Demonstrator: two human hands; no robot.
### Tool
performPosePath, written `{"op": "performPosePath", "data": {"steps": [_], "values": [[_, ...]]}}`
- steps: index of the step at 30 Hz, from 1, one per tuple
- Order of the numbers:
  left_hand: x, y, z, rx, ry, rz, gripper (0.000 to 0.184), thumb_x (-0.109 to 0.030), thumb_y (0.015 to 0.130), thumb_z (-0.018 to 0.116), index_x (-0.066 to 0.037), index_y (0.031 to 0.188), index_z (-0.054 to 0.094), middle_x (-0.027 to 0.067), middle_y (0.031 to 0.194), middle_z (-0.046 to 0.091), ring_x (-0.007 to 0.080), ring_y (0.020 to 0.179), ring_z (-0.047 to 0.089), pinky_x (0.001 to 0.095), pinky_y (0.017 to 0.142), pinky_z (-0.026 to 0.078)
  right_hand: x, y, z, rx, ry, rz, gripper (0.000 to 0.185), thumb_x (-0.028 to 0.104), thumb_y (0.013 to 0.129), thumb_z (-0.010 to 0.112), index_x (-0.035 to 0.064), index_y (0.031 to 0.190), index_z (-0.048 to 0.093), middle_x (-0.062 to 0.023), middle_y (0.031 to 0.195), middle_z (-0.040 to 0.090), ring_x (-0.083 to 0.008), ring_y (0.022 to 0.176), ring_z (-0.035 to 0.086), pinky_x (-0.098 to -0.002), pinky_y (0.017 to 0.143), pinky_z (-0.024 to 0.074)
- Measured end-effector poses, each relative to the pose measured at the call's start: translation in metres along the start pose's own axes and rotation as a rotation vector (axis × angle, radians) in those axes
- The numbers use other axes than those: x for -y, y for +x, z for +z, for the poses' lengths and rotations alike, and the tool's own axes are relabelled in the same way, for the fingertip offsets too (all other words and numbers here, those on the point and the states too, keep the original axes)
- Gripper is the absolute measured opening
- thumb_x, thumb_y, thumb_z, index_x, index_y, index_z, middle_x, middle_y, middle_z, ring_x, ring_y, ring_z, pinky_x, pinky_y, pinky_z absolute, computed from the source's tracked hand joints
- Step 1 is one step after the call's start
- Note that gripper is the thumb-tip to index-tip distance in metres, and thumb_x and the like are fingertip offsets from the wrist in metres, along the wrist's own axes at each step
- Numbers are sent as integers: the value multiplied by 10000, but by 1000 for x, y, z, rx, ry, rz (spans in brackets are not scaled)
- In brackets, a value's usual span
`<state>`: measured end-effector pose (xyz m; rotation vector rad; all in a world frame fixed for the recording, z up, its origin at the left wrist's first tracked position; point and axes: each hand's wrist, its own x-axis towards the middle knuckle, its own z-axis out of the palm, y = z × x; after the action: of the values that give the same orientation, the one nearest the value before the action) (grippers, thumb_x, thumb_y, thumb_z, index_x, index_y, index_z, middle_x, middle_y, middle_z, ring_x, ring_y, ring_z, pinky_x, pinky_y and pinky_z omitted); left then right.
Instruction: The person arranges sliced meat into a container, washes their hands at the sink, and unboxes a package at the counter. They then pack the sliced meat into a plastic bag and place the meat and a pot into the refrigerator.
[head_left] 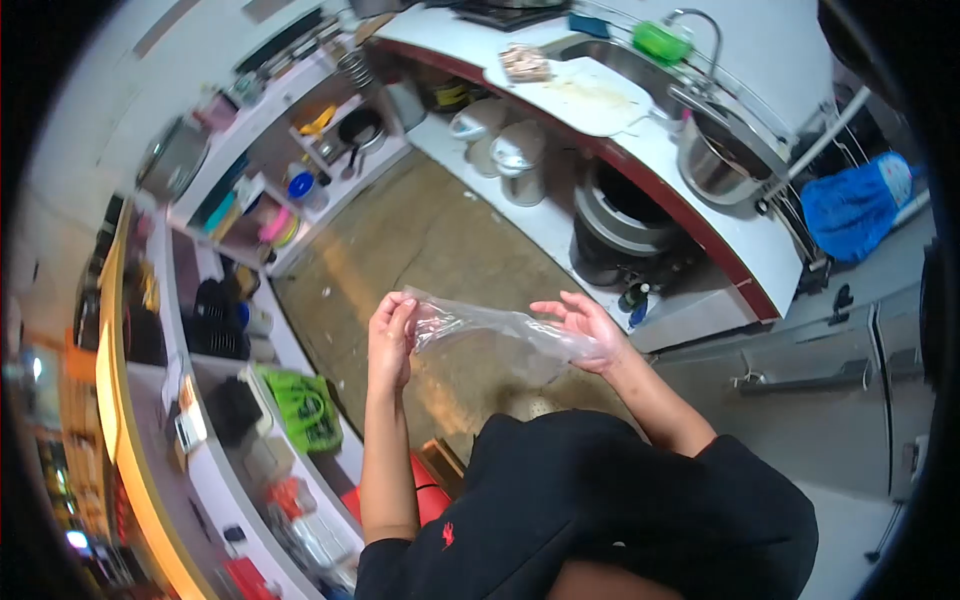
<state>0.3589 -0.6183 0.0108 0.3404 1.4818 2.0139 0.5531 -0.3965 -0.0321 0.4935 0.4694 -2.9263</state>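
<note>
One clear plastic bag (490,324) stretches above the floor (465,235): the left grip (394,325) pinches one end, thumb against fingers; the right grip (587,330), fingers spread, has the other end against its palm.

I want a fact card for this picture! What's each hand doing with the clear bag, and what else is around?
Bag: see-through, stretched between both hands
Left hand: pinching one end
Right hand: fingers spread, the other end against it; how firmly it grips, I can't tell
Counter: white top, dark red edge
On the counter: a white board with a pale pile, and a metal pot
Right side: a blue cloth
Left side: shelves with a green bag
</note>
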Motion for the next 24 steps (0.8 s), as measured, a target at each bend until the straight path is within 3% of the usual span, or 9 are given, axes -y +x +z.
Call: {"op": "performPosePath", "data": {"steps": [4,7,10,11,14,16,20,22,24], "values": [[-12,61,30,-52,202,41,95,-180,944,531,-103,889,526,-36,660,540,26,510,468,182,420,353,24,-10,-17,-17,-111,-231,558,372,851,605,38,1266,439,-148,1175,527,-235,1026,577,-375,857,484],[-16,120,44,29,282,159,121,-205,948,531,-94,903,523,-22,648,560,18,466,430,183,380,305,48,-12,-7,66,-416,-330,724,234,697,793,46,1286,417,-86,1226,481,-174,1102,500,-323,940,409],[-30,177,61,86,362,157,143,-220,945,537,-83,906,523,-8,638,570,18,449,409,185,375,292,78,17,7,-12,-1007,-384,770,148,651,819,44,1296,411,-85,1230,479,-163,1146,463,-317,954,396],[-34,199,62,108,389,162,149,-222,944,539,-79,906,523,-4,634,570,18,445,403,186,375,291,86,32,4,-23,-892,-387,799,61,605,832,42,1289,420,-80,1216,497,-156,1137,469,-317,947,404],[-49,271,53,124,418,154,159,-223,936,546,-70,901,519,12,613,564,23,433,388,197,372,285,120,72,6,39,-618,-586,678,355,800,699,-43,1268,414,-90,1088,572,-131,974,547,-258,855,433],[-63,321,42,125,432,156,158,-221,935,544,-71,893,514,17,609,559,27,430,382,203,372,283,151,92,3,54,-510,-551,937,704,792,515,-81,1282,371,-94,1012,576,-140,912,552,-267,874,432],[-91,397,29,145,467,164,165,-224,934,541,-71,884,506,16,598,547,32,429,372,207,375,278,178,153,54,-101,-722,-652,722,289,767,726,30,1340,371,-28,993,562,-91,890,518,-232,815,416],[-99,429,28,148,483,124,169,-226,935,538,-68,883,505,13,595,542,32,431,370,204,379,277,186,185,64,-230,-911,-622,846,-32,635,786,136,1356,376,5,979,563,-83,913,511,-225,800,409],[-98,462,28,201,414,38,157,-217,923,553,-71,880,512,2,600,542,32,442,381,199,387,281,190,215,61,-317,-837,-634,565,35,726,746,78,1233,500,5,984,570,-82,909,514,-237,804,406]]}}
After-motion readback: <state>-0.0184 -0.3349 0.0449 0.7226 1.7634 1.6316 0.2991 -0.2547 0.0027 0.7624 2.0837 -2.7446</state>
